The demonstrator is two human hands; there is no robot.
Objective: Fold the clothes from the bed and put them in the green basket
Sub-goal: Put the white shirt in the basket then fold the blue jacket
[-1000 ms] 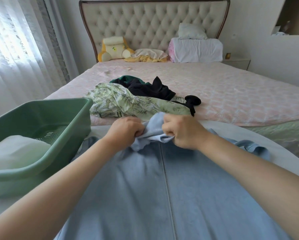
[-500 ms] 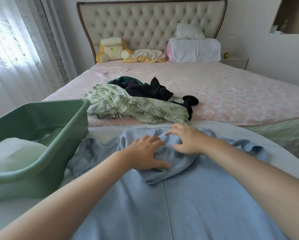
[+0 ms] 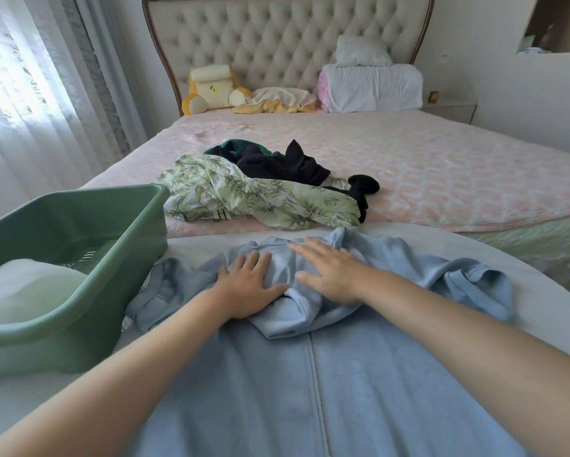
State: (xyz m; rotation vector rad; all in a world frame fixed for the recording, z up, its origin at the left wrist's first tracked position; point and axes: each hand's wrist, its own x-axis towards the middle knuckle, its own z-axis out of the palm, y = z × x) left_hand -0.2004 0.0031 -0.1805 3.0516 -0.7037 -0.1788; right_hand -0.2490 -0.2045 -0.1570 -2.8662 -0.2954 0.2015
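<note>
A white counter fills the lower frame, bearing a blue zip garment at centre and a green basket at left, while behind it the pink-covered bed carries a leaf-print garment and dark clothes at mid-frame, with a plush toy and white pillows along the top.

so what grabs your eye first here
The big light blue zip garment fills the foreground, with the left hand and right hand pressing flat on its folded-over top. At left sits the green basket with something white inside, and beyond lies a pile of leaf-print and black clothes on the pink bed.
</note>
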